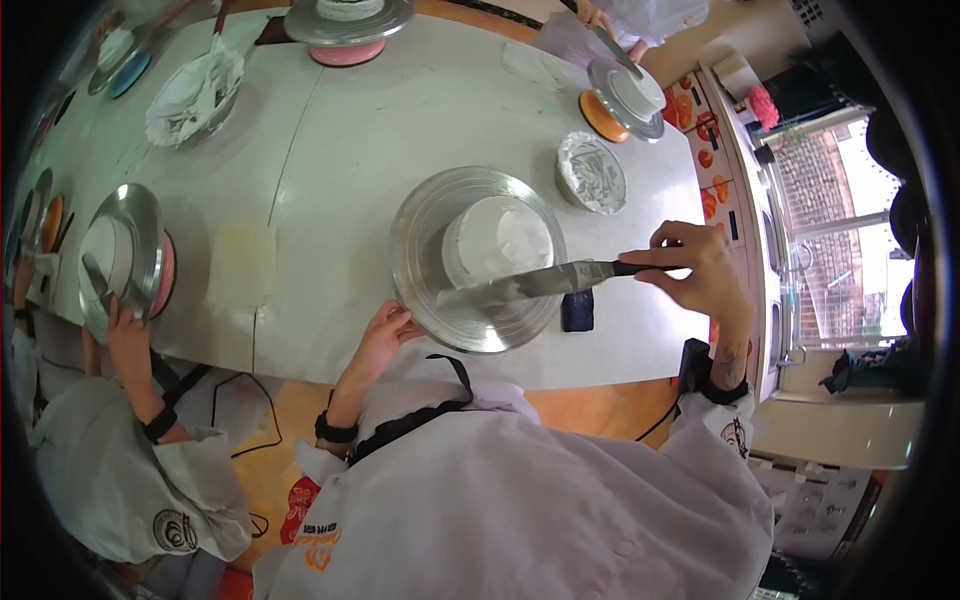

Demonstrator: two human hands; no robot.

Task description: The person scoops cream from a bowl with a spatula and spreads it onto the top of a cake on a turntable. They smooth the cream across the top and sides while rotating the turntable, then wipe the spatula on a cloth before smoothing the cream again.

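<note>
In front of me stands a metal cake turntable (425, 235) with a round cake (500, 235) covered in white cream on it. My left hand (383, 338) is at the turntable's near left rim, its fingers curled against the edge. The handle of a long icing spatula (540, 284) is gripped in my right hand (700, 268), between thumb and fingers. Its cream-smeared blade points left, across the near side of the cake and over the turntable plate, overlapping the cake's lower edge in this view.
A cream-smeared bowl (592, 174) sits beyond the turntable, right of it. A small dark block (577, 311) lies by the turntable. Left, a co-worker's hand (128, 335) holds a spatula at another cake (106, 255). A large cream bowl (196, 98) and more turntables stand farther back.
</note>
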